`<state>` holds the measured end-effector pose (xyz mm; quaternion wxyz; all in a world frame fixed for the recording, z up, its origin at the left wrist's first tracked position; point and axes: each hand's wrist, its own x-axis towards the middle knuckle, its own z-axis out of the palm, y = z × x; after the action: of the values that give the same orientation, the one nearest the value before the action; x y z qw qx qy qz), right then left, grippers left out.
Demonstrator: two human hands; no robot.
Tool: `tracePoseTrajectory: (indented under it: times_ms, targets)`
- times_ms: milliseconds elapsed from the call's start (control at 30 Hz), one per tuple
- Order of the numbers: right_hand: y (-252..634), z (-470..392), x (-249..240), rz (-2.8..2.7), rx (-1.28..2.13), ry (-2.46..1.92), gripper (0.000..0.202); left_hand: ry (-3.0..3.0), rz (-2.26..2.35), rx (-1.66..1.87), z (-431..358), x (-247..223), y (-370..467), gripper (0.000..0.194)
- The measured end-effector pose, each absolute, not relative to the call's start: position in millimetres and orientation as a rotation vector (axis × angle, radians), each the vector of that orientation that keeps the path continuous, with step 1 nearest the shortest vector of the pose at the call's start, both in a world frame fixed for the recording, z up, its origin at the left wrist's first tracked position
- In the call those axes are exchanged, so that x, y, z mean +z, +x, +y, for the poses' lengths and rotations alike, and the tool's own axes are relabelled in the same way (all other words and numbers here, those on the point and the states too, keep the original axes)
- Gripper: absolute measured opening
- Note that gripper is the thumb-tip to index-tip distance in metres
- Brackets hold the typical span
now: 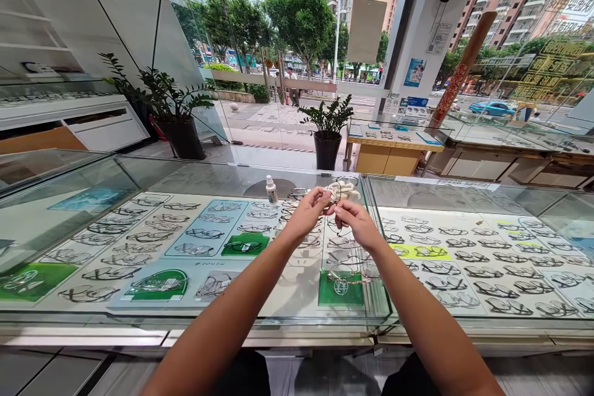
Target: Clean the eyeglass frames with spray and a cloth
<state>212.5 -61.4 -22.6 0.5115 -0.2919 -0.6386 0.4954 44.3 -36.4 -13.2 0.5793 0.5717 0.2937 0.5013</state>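
Observation:
Both my hands meet above the glass showcase (260, 322), near the middle of the view. Between them is a pair of dark, thin-framed glasses (340, 234). My left hand (309, 213) pinches one side of the frame with fingers closed. On the other side, my right hand (355, 219) also has its fingertips closed on the glasses. A crumpled cream-coloured cloth (350, 190) lies on the glass just beyond my fingers. To the left of the hands a small white bottle (271, 190) stands upright on the glass.
Rows of glasses lie inside the showcase, under the glass, on both sides. A second case (464, 315) adjoins at the right. Behind stand potted plants (327, 148), a wooden display table (394, 143) and glass doors to a street.

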Motion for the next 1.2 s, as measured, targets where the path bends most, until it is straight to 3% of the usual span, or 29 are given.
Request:
tracePoseTrajectory:
  times_ms: [367, 1200]
  targets:
    - [212, -59, -28, -1.453, 1.370, -0.674, 0.034, 1.138, 0.428, 1.037, -39, -13, 43, 0.046]
    - [210, -62, -28, -1.490, 1.281, -0.778, 0.031, 1.238, 0.697, 1.450, -32, -16, 45, 0.046]
